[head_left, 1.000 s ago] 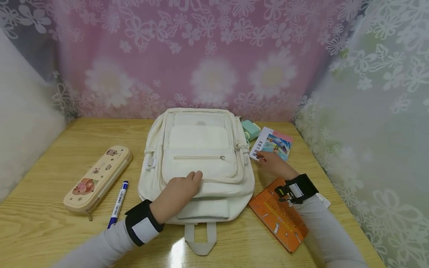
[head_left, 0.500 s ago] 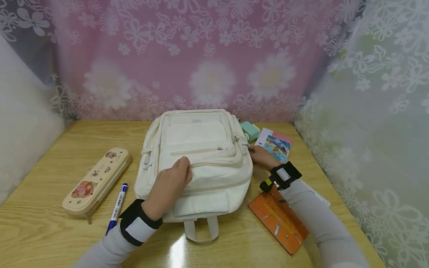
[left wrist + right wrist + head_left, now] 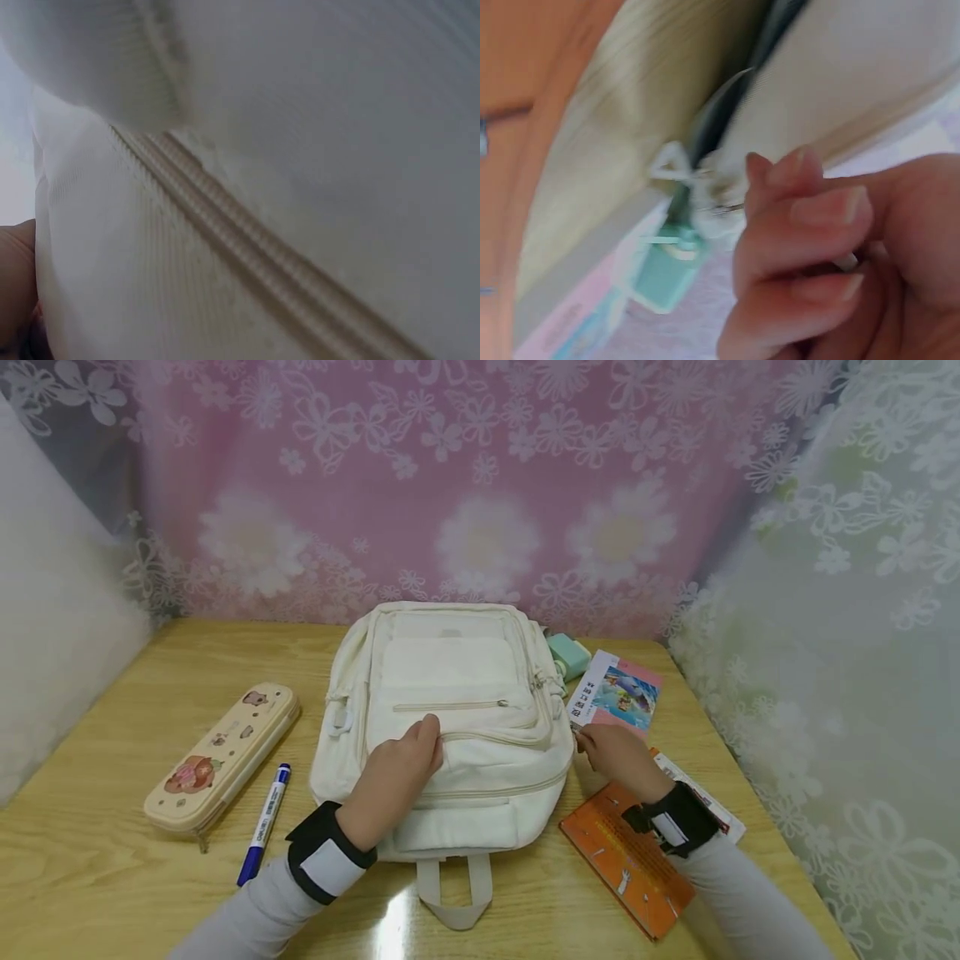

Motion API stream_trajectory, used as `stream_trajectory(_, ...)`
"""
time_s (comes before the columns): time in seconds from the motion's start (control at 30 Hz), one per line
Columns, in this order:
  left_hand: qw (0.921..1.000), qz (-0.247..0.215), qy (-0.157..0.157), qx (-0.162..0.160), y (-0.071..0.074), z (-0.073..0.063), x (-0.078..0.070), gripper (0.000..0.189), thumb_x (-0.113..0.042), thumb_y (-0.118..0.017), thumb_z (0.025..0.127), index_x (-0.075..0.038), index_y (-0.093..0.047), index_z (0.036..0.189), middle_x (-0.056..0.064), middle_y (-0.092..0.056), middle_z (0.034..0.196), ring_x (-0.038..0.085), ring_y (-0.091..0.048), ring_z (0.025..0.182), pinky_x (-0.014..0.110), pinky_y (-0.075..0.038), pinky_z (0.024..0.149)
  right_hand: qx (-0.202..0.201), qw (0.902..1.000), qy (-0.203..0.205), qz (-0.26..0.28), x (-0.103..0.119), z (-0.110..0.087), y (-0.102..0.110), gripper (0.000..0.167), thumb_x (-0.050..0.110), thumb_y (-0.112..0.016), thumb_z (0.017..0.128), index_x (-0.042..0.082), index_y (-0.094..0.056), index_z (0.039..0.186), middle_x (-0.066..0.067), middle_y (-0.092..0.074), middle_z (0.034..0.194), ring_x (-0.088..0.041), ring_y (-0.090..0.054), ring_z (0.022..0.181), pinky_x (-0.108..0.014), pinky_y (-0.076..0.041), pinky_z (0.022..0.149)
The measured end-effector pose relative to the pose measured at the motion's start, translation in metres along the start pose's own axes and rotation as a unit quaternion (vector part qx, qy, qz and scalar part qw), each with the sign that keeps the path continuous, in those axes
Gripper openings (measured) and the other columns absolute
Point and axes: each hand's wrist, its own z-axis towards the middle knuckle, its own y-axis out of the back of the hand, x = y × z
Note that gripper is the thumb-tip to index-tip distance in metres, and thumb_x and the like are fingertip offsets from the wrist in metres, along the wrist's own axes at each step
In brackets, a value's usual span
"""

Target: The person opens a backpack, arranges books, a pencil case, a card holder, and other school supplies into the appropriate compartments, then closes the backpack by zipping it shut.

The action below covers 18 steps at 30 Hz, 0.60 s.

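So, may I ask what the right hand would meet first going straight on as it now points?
The right hand would likely meet the side of the cream backpack first: they already appear to touch, though depth is unclear.

"What's behind the tabletop [image 3: 75, 868]?"
"A pink curtain [image 3: 480, 468] with white line-drawn flowers and large, blurry daisies."
"And the sides?"
"A pale green floral curtain [image 3: 847, 668] on the right, a whitish drape [image 3: 60, 627] on the left."
"Any light?"
"A white glare [image 3: 392, 922] on the yellowish wood grain, near the front."
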Motion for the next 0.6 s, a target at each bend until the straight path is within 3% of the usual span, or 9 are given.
stream_trajectory(0.13,1.0,0.004,-0.002,-0.008,-0.004,0.0,0.0,0.02,-0.006,-0.055,0.091,-0.003,-0.037,0.083,-0.002,-0.026,0.061,0.005,-0.023,0.035,0.017,-0.017,0.035,-0.008,0.9997,0.009,-0.023,0.021,-0.03,0.012,0.022,0.013,-0.05,0.096,0.009,-0.058,0.075,0.002,-0.045,0.058,-0.009,-0.037,0.051,-0.024,-0.031,0.053)
stream_trajectory(0.3,0.9997,0.02,-0.013,-0.007,-0.01,0.001,-0.003,0.02,-0.005,-0.056,0.089,-0.003,-0.037,0.084,-0.003,-0.023,0.062,0.004,-0.019,0.038,0.017,-0.016,0.037,0.019,0.9995,0.014,-0.019,0.055,-0.055,0.025,0.028,0.015,-0.052,0.095,0.015,-0.049,0.067,0.005,-0.04,0.056,-0.007,-0.034,0.048,-0.02,-0.026,0.048)
stream_trajectory(0.43,0.9995,0.026,-0.012,-0.009,-0.011,0.002,-0.008,0.023,-0.007,-0.06,0.088,-0.004,-0.038,0.083,-0.002,-0.025,0.061,0.004,-0.019,0.038,0.017,-0.016,0.037,0.015,0.9966,0.073,-0.036,0.086,-0.061,0.024,0.029,0.017,-0.055,0.093,0.017,-0.045,0.066,0.008,-0.033,0.053,-0.004,-0.031,0.046,-0.018,-0.024,0.045)
stream_trajectory(0.6,0.9996,0.019,-0.015,-0.014,-0.007,0.001,-0.018,0.025,-0.008,-0.063,0.087,-0.004,-0.039,0.082,0.0,-0.035,0.06,0.007,-0.033,0.035,0.019,-0.026,0.034,0.034,0.9869,0.156,-0.019,0.123,-0.054,0.013,0.025,0.02,-0.054,0.095,0.015,-0.05,0.07,0.008,-0.033,0.054,-0.004,-0.032,0.049,-0.019,-0.027,0.048)
